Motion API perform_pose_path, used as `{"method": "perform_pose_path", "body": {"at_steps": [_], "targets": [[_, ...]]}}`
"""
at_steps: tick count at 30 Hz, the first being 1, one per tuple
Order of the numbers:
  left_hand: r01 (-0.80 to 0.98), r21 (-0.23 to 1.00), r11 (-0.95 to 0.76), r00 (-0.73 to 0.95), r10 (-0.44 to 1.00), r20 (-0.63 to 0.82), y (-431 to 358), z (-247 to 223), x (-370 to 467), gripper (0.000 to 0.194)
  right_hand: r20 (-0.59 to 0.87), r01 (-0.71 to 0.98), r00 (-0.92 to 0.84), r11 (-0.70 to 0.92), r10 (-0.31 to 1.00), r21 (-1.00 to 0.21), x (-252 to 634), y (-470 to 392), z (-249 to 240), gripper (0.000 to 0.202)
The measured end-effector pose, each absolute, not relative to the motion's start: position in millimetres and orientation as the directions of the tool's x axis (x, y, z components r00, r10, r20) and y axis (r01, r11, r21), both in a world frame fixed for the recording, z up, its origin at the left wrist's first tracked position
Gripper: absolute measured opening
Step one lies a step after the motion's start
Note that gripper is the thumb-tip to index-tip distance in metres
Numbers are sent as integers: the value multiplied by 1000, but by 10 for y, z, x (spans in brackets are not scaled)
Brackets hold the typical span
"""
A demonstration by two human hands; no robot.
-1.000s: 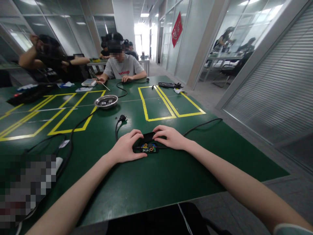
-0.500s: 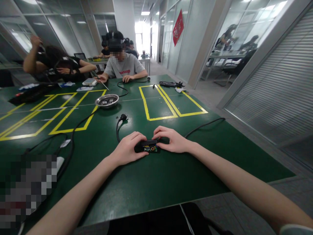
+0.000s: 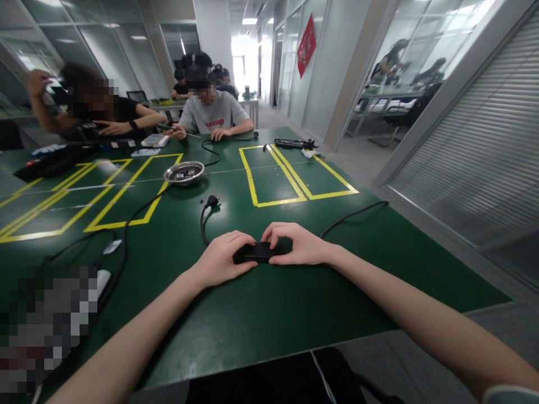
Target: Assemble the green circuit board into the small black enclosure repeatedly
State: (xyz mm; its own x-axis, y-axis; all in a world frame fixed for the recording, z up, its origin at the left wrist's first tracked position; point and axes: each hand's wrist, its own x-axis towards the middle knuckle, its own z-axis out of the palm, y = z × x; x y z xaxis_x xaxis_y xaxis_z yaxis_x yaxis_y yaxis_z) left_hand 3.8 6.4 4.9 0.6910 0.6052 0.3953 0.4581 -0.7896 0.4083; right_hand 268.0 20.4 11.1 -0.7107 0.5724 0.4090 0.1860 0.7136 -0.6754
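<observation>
A black power adapter (image 3: 259, 252) lies on the green table between my hands, its dark cover over the top so that no circuit board shows. My left hand (image 3: 223, 259) is closed around the adapter's left end, thumb at the near side and fingers at the far side. At the right end, my right hand (image 3: 295, 245) pinches the case with curled fingers and thumb. A black cord with a plug (image 3: 213, 201) lies just beyond my left hand. Another black cable (image 3: 351, 216) runs out past my right hand.
A metal bowl (image 3: 184, 173) with small metal parts stands ahead to the left. Yellow tape rectangles (image 3: 280, 203) mark the table. A folded black tripod-like thing (image 3: 295, 144) lies at the far edge. Across the table a person (image 3: 217, 115) holds a screwdriver; another person (image 3: 90, 106) sits left.
The cover has come down over the adapter, hiding the circuit board that showed before. My hands stay at its ends. Across the table, the person's screwdriver has swung, and the left person has shifted.
</observation>
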Motion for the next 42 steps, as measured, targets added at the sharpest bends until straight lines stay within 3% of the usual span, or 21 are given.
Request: {"method": "perform_pose_path", "body": {"at_steps": [6,14,21,26,29,38,42], "targets": [[470,439,-766,698,627,345,53,41,49,17,344,310,-717,719,606,-621,2654,165,145,17],[469,461,-753,705,634,319,29,67,57,17,312,337,-728,715,610,-612,2641,146,152,22],[501,466,-730,683,664,306,112,53,61,20,321,397,-763,799,561,-452,2675,202,81,37],[557,332,-761,691,647,322,122,45,83,30,358,482,-751,831,555,-277,2608,181,35,29],[596,269,-756,679,654,333,123,30,80,25,379,495,-759,847,530,-194,2570,172,31,27],[563,169,-809,696,574,432,93,48,64,31,500,410,-781,911,374,-43,2609,135,71,31],[616,240,-750,595,644,481,0,103,106,44,614,365,-749,928,249,69,2612,127,45,29]]}}
